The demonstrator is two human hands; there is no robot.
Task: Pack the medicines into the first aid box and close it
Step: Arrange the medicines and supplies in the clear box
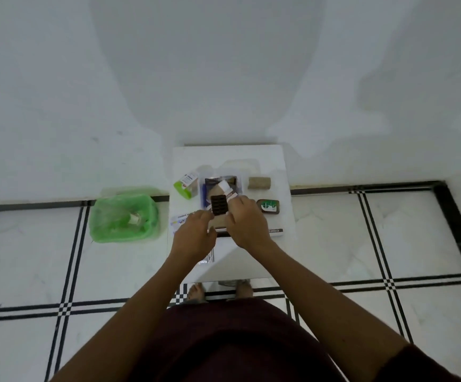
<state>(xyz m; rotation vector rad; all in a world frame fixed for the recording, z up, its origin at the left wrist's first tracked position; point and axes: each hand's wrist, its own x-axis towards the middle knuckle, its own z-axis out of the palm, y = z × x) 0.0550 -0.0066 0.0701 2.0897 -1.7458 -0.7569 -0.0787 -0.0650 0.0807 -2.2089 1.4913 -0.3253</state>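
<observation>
surface (254,158): small white top, set against white wall; carries all task items
first aid box (240,180): clear plastic, open, mid-surface toward the wall; already holds packs, incl. a tan pack w/ white label & a blue edge along its left side; lid state can't be read beyond box being open at top
blister strip (219,205): dark brown, rows of pills visible; held up just over the near edge of the box; tilted slightly
right hand (247,223): fingers together, clamped on right side of the blister strip; thumb side toward strip
left hand (195,235): fingers loosely curled, tips near strip's lower-left corner; touching or not, can't tell; grip state unclear
bottle (186,184): white w/ green cap, lying on its side, left of box, just beside it
bandage roll (259,182): tan, lying on its side, right of box, apart from it
green tin (268,206): small, dark rim, green/white label, right of right hand, nr surface edge
flat box (275,231): white w/ printed edge, partly under right hand wrist area; text too small to read
sachet (178,220): white printed pack, left-front of surface, partly under left hand
foil strip (206,259): silvery, only a bit shows below left hand
green bin (124,216): on floor, left of surface, lined w/ green bag; some clear rubbish inside
floor (30,257): white tiles w/ black line pattern; person's bare feet show under surface's near edge
</observation>
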